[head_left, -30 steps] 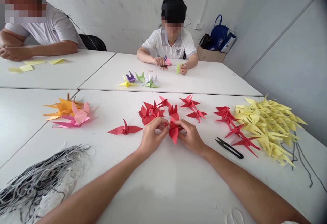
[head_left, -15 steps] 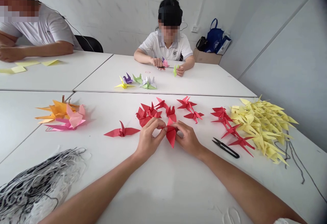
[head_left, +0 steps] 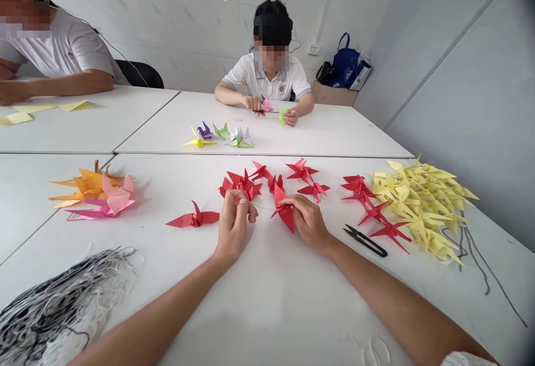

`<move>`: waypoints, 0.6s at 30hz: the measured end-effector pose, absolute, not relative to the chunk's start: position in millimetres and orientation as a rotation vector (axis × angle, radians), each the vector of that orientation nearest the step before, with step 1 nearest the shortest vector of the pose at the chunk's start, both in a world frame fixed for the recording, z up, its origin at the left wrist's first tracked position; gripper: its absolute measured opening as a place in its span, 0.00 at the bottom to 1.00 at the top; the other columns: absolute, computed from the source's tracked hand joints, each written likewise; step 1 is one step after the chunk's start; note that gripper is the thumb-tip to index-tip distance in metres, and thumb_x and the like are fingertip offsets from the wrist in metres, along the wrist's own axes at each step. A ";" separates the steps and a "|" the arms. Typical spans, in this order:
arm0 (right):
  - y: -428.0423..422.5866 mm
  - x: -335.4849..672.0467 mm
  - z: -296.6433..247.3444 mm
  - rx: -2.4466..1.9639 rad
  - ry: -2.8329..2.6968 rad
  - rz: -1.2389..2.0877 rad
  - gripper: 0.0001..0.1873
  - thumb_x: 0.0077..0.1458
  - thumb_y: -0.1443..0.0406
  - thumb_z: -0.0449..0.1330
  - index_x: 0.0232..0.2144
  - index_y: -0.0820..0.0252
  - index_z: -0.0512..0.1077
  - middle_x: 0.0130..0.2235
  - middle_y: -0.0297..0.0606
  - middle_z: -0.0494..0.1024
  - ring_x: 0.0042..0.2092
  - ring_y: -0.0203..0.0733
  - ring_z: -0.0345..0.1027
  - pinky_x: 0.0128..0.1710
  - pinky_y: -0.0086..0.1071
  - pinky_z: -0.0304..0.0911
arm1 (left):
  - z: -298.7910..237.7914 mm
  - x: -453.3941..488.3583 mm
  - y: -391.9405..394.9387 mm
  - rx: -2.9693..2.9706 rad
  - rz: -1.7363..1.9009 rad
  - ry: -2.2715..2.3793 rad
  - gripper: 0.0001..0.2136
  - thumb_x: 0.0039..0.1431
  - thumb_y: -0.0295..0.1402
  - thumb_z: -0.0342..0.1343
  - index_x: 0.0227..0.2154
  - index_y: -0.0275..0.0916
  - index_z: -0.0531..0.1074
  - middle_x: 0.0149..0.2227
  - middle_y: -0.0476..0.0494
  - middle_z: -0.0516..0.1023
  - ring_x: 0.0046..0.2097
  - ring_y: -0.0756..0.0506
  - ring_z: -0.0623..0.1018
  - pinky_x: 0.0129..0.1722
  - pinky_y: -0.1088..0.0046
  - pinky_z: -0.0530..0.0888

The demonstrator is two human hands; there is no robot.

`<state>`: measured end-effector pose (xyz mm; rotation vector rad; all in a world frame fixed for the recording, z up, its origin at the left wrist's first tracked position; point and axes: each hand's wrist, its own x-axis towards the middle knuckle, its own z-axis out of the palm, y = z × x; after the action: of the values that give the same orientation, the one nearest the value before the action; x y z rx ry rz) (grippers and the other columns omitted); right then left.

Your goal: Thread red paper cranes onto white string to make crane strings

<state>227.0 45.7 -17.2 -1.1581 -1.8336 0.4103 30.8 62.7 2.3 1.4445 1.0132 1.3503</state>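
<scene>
A tangle of black and white string (head_left: 62,305) fills the near left corner of the white table (head_left: 267,310). Orange and pink paper cranes (head_left: 94,193) are heaped by its left edge. Along the right edge spreads a pile of yellow folded pieces (head_left: 418,201), with a few red cranes (head_left: 368,201) touching it (some lie half under it) and black snips (head_left: 365,240) just in front. On the far table (head_left: 334,132), small mixed-colour cranes (head_left: 221,135) sit near the front edge, and a person in a white shirt (head_left: 271,76) sits behind the back edge. A blue bag (head_left: 345,65) rests on a cardboard box (head_left: 332,94) by the wall.
</scene>
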 end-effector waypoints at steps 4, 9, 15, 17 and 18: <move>45.5 228.7 -13.8 -1.185 -1.775 0.432 0.16 0.65 0.68 0.47 0.38 0.55 0.75 0.38 0.39 0.79 0.42 0.45 0.71 0.42 0.38 0.67 | 2.3 31.7 60.7 1.514 1.418 0.990 0.07 0.68 0.35 0.44 0.34 0.42 0.61 0.33 0.48 0.72 0.37 0.48 0.74 0.40 0.69 0.72; 46.8 227.9 -14.4 -1.233 -1.717 0.457 0.18 0.68 0.59 0.47 0.35 0.56 0.74 0.35 0.39 0.79 0.39 0.45 0.72 0.38 0.36 0.67 | 3.9 32.1 58.1 1.476 1.338 0.923 0.07 0.68 0.39 0.47 0.37 0.43 0.60 0.30 0.48 0.77 0.37 0.46 0.78 0.40 0.67 0.74; 47.8 228.3 -15.5 -1.245 -1.704 0.495 0.20 0.69 0.57 0.47 0.33 0.57 0.74 0.34 0.39 0.79 0.38 0.44 0.73 0.37 0.35 0.67 | 2.3 31.6 58.1 1.522 1.370 0.903 0.06 0.70 0.36 0.44 0.36 0.43 0.60 0.29 0.50 0.73 0.35 0.48 0.76 0.40 0.69 0.72; 47.7 228.3 -15.8 -1.247 -1.709 0.508 0.20 0.69 0.57 0.47 0.33 0.57 0.74 0.34 0.38 0.79 0.37 0.43 0.72 0.36 0.34 0.66 | 3.8 31.9 57.5 1.516 1.385 0.895 0.07 0.70 0.36 0.45 0.35 0.42 0.60 0.35 0.47 0.74 0.40 0.47 0.76 0.43 0.67 0.72; 47.6 228.2 -16.0 -1.248 -1.711 0.514 0.19 0.69 0.58 0.47 0.33 0.57 0.74 0.33 0.38 0.78 0.37 0.43 0.72 0.36 0.34 0.65 | 4.8 32.3 56.9 1.502 1.378 0.893 0.07 0.70 0.36 0.44 0.35 0.42 0.60 0.37 0.45 0.74 0.42 0.46 0.76 0.45 0.66 0.72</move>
<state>228.2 47.6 -16.0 -1.2476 -1.7115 0.5142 32.3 56.9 4.8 1.5015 0.8930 1.3779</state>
